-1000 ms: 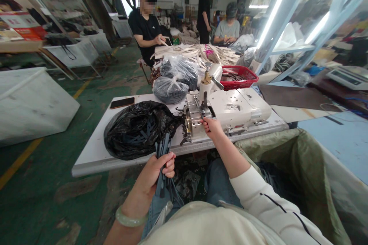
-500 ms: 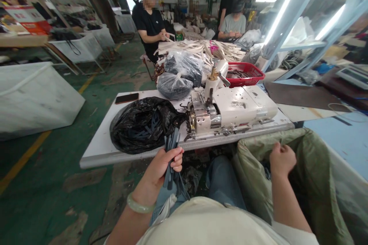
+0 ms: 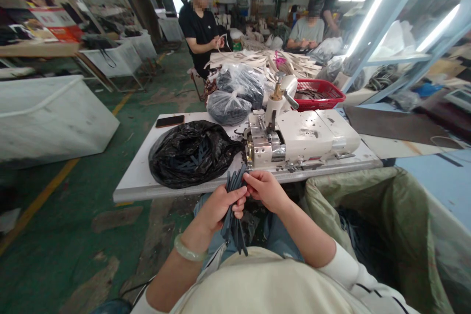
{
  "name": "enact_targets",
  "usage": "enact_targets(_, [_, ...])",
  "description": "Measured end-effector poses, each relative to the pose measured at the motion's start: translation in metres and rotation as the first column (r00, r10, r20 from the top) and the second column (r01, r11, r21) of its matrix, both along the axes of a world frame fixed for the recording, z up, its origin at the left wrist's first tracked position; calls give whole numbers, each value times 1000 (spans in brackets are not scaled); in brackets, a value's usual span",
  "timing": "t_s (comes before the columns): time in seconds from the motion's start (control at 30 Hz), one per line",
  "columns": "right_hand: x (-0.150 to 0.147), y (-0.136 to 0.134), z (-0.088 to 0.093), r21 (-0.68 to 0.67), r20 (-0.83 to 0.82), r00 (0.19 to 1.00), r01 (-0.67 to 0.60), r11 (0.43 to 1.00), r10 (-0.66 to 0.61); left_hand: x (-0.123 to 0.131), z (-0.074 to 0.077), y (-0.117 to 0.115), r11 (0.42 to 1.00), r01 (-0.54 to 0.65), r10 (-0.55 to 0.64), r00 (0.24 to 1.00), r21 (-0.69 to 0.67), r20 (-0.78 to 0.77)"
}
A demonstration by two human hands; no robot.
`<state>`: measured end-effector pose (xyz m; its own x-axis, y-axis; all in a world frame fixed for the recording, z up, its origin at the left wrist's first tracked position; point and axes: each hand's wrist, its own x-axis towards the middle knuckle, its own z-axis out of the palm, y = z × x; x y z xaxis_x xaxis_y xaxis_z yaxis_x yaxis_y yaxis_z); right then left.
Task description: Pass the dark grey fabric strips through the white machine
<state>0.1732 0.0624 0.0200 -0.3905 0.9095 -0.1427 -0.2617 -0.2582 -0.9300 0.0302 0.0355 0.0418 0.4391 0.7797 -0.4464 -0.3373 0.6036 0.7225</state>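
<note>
My left hand (image 3: 221,210) grips a bundle of dark grey strips (image 3: 234,187) upright in front of my lap, with a pale green bangle (image 3: 189,248) on its wrist. My right hand (image 3: 265,190) pinches the top of the same bundle from the right. Both hands sit just below the front edge of a white table (image 3: 134,189). On it, a black plastic bag (image 3: 191,154) full of similar strips lies left of a white skiving machine (image 3: 300,137), a little beyond my hands.
A green woven sack (image 3: 362,181) stands open at my right. A phone (image 3: 170,121), clear bags of dark strips (image 3: 228,108) and a red basket (image 3: 318,94) lie beyond. Two seated co-workers (image 3: 200,24) (image 3: 309,27) handle pale strips further back.
My right hand has come from the green sack, where it was half a second ago, to the bundle. A second ago it was at the machine. My left hand still holds the strips.
</note>
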Motion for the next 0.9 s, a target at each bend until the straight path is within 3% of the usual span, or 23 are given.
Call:
enact_targets(0.13, [3, 2, -2, -46, -221, 973, 63, 997, -72, -15, 1, -2, 999, -2, 4, 1000, -54, 30])
enact_targets(0.23, [12, 5, -2, -56, -298, 948, 102, 993, -114, -21, 1, -4, 997, 23, -16, 996, -75, 89])
enact_targets(0.6, [24, 14, -11, 6, -310, 936, 180, 984, -169, -17, 3, 0, 987, 117, -100, 983, -105, 154])
enact_targets(0.9, [22, 16, -6, 19, -441, 891, 131, 991, -109, -16, 6, -1, 982, 115, -90, 981, -147, 169])
